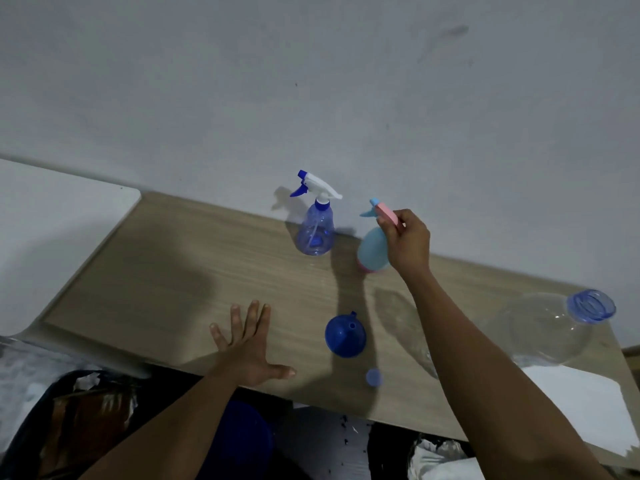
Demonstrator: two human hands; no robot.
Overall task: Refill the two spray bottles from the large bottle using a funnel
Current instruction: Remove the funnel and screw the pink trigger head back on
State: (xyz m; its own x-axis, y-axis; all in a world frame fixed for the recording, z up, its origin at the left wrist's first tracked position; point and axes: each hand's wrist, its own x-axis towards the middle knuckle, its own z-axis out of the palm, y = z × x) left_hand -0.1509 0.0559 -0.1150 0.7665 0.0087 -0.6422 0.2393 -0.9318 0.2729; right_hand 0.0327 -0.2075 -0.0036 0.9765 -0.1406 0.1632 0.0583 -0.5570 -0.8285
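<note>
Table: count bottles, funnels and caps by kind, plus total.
Spray bottles: 2 (clear blue spray bottle, pink-and-blue spray bottle)
Large bottle: 1
Funnel: 1
Loose cap: 1
Total: 5

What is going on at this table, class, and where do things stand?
A person's right hand grips the pink trigger head of the light blue opaque spray bottle; the left hand rests flat on the wooden table. The clear blue plastic spray bottle stands by the wall, head on. The blue plastic funnel sits unused on the table, and the large clear plastic bottle is uncapped at the right.
</note>
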